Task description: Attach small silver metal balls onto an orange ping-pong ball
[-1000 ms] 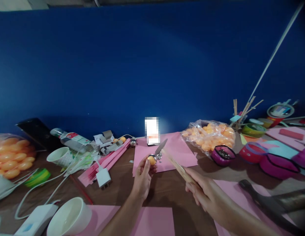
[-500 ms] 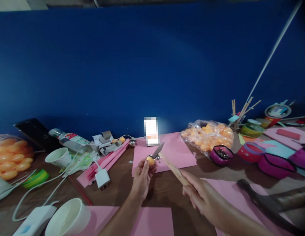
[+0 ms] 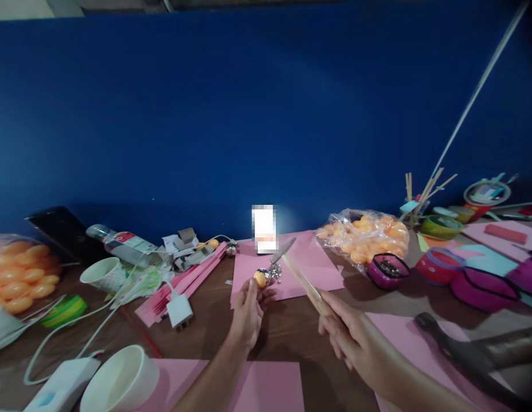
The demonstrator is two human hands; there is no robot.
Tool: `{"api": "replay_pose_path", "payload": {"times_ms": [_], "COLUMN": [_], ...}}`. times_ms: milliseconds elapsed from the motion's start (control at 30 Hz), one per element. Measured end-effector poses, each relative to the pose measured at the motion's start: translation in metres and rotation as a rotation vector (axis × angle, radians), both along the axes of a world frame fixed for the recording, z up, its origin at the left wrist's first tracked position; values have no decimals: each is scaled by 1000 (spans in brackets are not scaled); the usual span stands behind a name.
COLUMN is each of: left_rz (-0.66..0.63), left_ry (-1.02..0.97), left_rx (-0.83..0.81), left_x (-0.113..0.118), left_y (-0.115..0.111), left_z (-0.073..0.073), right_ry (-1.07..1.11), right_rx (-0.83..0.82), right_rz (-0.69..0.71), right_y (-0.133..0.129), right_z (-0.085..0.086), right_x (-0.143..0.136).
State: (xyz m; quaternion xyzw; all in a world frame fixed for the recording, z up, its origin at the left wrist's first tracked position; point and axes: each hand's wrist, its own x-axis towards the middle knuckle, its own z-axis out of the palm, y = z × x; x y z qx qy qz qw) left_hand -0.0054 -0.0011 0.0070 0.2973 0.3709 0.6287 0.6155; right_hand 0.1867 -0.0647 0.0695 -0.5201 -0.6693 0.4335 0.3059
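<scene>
My left hand (image 3: 247,315) pinches an orange ball (image 3: 260,279), like a ping-pong ball, between thumb and fingers. Silver studs cover the ball's upper side. The fingers of my right hand (image 3: 345,329) wrap round the pale wooden handle of a hammer (image 3: 306,284). Its slim, pointed grey head lies crosswise at the far end, just beyond the ball and apart from it. Loose silver studs (image 3: 276,271) are scattered beside the ball on a pink sheet (image 3: 306,274). Their exact kind is too small to tell.
A bag of orange balls (image 3: 371,232) and a purple bowl (image 3: 388,270) of small dark pieces are to the right. A second, larger hammer (image 3: 441,343) lies at front right. A white cup (image 3: 120,377), cables and a charger (image 3: 179,312) occupy the left.
The hammer's head has risen away from the ball, up and slightly right. My left hand has turned the ball a little, so more silver shows. More loose studs are visible.
</scene>
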Motion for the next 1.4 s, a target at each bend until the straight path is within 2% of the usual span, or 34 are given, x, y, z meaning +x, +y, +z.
{"api": "replay_pose_path", "payload": {"times_ms": [133, 433, 567, 733, 933, 1133, 1400], "left_rz": [-24, -22, -29, -47, -8, 8, 23], "left_ry": [33, 24, 38, 70, 90, 112, 238], "left_rx": [12, 29, 34, 66, 60, 67, 74], "left_x": [1, 2, 3, 3, 3, 4, 3], "left_y": [0, 1, -1, -2, 0, 1, 1], "left_z": [0, -7, -5, -5, -6, -6, -7], "right_ry": [-13, -65, -44, -74, -88, -96, -105], "right_rx": [-19, -16, -21, -46, -17, 20, 22], "right_rz": [48, 46, 8, 36, 23, -15, 16], "right_y": [0, 0, 0, -1, -3, -4, -3], "right_z": [0, 9, 6, 2, 7, 2, 6], "right_x": [-1, 7, 13, 16, 16, 17, 20]}}
